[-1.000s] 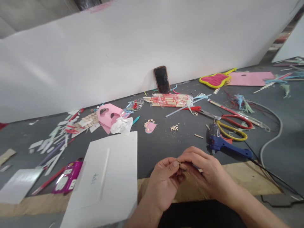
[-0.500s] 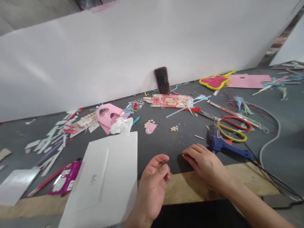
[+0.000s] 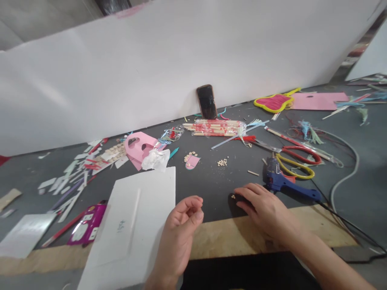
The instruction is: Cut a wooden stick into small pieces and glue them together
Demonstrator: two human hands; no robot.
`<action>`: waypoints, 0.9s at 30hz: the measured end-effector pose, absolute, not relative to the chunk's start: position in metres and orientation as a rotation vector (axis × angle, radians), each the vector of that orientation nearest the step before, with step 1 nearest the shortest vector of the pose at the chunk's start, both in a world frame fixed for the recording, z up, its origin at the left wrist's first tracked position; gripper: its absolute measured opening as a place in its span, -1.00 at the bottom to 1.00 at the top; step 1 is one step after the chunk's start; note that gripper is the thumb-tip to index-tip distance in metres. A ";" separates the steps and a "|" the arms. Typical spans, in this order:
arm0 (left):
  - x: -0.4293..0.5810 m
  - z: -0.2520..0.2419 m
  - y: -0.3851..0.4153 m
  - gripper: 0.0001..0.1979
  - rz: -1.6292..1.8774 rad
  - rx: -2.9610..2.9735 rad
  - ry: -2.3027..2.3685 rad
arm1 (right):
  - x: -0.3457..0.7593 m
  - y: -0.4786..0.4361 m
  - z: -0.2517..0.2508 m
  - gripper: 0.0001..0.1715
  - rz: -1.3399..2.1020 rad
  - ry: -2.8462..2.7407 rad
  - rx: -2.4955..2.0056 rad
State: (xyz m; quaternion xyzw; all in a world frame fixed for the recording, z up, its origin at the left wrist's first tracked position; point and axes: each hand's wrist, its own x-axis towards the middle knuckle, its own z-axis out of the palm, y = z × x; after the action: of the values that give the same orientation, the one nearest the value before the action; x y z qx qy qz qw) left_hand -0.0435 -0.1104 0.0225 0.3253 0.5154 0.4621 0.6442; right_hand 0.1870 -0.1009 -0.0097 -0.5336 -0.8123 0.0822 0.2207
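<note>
My right hand (image 3: pixel 263 207) rests on the dark tabletop (image 3: pixel 208 181), thumb and index finger apart. A few tiny pale wooden pieces (image 3: pixel 233 197) lie loose just off its fingertips. My left hand (image 3: pixel 184 225) is raised over the table's front edge, beside the white board. Its fingers are loosely curled with a gap to the thumb, and nothing shows between them. Ahead lies a small pile of similar pieces (image 3: pixel 222 162). Left of that is a small pink heart-shaped piece (image 3: pixel 193 162) partly covered with pale round slices (image 3: pixel 190 155).
A blue glue gun (image 3: pixel 284 187) and red- and yellow-handled scissors (image 3: pixel 299 156) lie right of my right hand. A white foam board (image 3: pixel 151 201) is at left. A phone (image 3: pixel 207 102) leans against the back panel, behind bundled chopsticks (image 3: pixel 214 128). A short stick (image 3: pixel 253 173) lies nearby.
My left hand has moved left, away from the right hand. My right fingers have parted, and the tiny pieces that were at their tips now lie on the table.
</note>
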 end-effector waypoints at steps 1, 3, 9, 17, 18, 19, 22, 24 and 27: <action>-0.045 0.022 -0.110 -0.84 1.023 0.802 1.195 | 0.190 -0.104 -0.007 -0.77 0.231 -2.211 -1.463; -0.047 0.022 -0.108 -0.90 0.931 1.027 1.231 | 0.198 -0.110 0.000 -0.77 0.210 -2.138 -1.443; -0.045 0.030 -0.081 -0.79 0.606 1.876 1.440 | 0.249 -0.125 0.005 -0.73 -0.203 -1.982 -1.528; -0.003 0.021 0.002 -0.80 0.439 2.453 1.582 | 0.287 -0.125 -0.023 -0.50 -0.384 -2.005 -1.699; 0.003 0.017 0.009 -0.82 0.412 2.453 1.617 | 0.287 -0.125 -0.025 -0.51 -0.383 -1.997 -1.704; 0.008 0.014 0.015 -0.84 0.397 2.456 1.632 | 0.287 -0.125 -0.026 -0.53 -0.380 -1.989 -1.725; 0.021 0.009 0.024 -0.88 0.380 2.468 1.650 | 0.288 -0.124 -0.027 -0.61 -0.328 -1.967 -1.822; 0.026 0.008 0.026 -0.88 0.368 2.476 1.650 | 0.290 -0.124 -0.026 -0.66 -0.252 -1.924 -1.859; 0.031 0.008 0.029 -0.87 0.329 2.479 1.638 | 0.293 -0.129 -0.018 -0.65 -0.088 -1.728 -1.878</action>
State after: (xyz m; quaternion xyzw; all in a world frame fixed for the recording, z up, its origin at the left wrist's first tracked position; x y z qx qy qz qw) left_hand 0.0311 0.0289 0.0076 0.8268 0.5465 0.1097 0.0762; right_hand 0.2926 -0.1289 -0.0180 -0.7039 -0.6477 -0.0331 0.2897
